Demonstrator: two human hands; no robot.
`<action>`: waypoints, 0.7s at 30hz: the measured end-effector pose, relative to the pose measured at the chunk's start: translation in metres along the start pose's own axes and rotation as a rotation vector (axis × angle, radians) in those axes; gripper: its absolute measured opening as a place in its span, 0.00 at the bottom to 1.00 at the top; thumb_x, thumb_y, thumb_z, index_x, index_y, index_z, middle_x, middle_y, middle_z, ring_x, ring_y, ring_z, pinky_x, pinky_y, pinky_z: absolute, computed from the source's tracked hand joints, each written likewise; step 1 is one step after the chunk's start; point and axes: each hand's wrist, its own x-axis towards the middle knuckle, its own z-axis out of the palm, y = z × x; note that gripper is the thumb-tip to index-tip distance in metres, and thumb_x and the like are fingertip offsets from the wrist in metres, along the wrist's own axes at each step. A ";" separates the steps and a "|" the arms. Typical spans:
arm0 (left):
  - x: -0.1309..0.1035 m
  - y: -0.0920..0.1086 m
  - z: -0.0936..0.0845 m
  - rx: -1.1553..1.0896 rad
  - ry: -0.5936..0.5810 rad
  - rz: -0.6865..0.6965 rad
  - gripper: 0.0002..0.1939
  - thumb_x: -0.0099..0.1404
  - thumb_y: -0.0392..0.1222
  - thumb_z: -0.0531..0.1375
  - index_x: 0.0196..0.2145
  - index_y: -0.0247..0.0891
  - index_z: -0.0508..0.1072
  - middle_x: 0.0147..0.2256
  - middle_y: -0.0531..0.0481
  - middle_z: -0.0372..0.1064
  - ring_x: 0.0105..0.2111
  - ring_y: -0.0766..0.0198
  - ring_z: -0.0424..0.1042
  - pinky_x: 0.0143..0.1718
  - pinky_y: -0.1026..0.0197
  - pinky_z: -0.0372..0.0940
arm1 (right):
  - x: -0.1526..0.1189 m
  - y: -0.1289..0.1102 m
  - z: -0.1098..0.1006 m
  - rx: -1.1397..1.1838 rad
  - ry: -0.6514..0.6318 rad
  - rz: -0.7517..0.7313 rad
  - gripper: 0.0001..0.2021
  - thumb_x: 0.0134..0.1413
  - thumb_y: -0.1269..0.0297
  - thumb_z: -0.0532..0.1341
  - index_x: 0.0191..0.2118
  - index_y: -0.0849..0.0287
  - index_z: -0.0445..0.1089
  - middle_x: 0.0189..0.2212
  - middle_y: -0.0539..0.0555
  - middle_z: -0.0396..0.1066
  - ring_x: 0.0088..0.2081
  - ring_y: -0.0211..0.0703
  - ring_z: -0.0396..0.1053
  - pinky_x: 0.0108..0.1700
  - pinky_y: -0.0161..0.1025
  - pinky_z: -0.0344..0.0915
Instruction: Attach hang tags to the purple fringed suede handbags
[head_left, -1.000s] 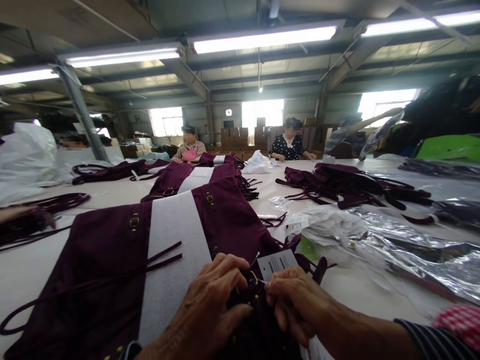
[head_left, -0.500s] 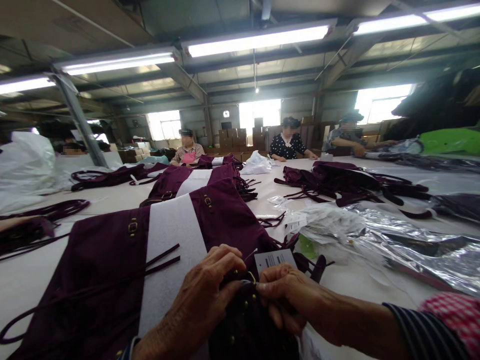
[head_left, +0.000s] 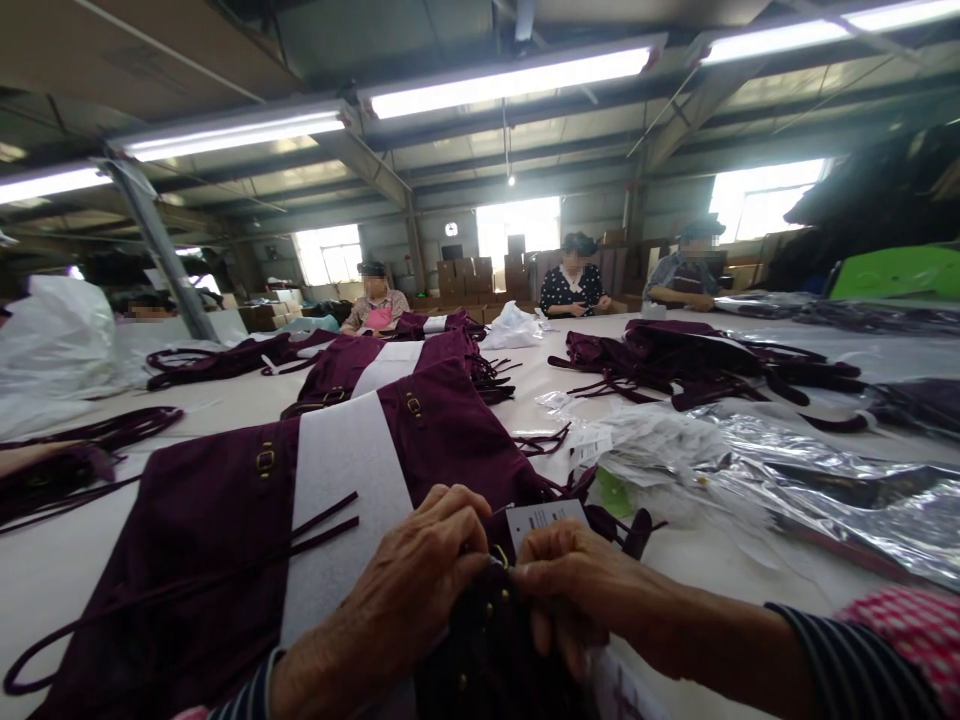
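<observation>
My left hand [head_left: 420,560] pinches the edge of a dark strap [head_left: 495,640] with brass studs, low in the middle of the view. On the strap's other side, my right hand [head_left: 577,575] grips it beside a small gold metal piece [head_left: 500,555]. A white tag [head_left: 546,517] shows just behind my right fingers. Under and beyond my hands lies a large purple bag [head_left: 202,510] with gold buckles, and a white paper band [head_left: 341,490] runs across it. The fingertips partly hide the metal piece.
More purple bags [head_left: 442,350] lie farther up the white table [head_left: 555,345]. Purple straps [head_left: 675,350], clear plastic bags [head_left: 840,480] and a green object [head_left: 900,275] are on the right. White plastic [head_left: 60,330] is piled at left. Several people sit across the table.
My left hand has shifted slightly, its fingers closer over the metal piece. Across the table, two people's hands have moved. The held strap stays in about the same place.
</observation>
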 end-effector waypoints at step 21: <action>0.019 0.010 0.000 -0.644 0.033 -0.367 0.13 0.56 0.44 0.65 0.37 0.34 0.76 0.30 0.51 0.72 0.31 0.64 0.68 0.32 0.63 0.59 | 0.022 -0.010 -0.014 -0.133 0.226 -0.501 0.17 0.49 0.52 0.69 0.25 0.62 0.71 0.19 0.48 0.68 0.22 0.35 0.64 0.24 0.31 0.57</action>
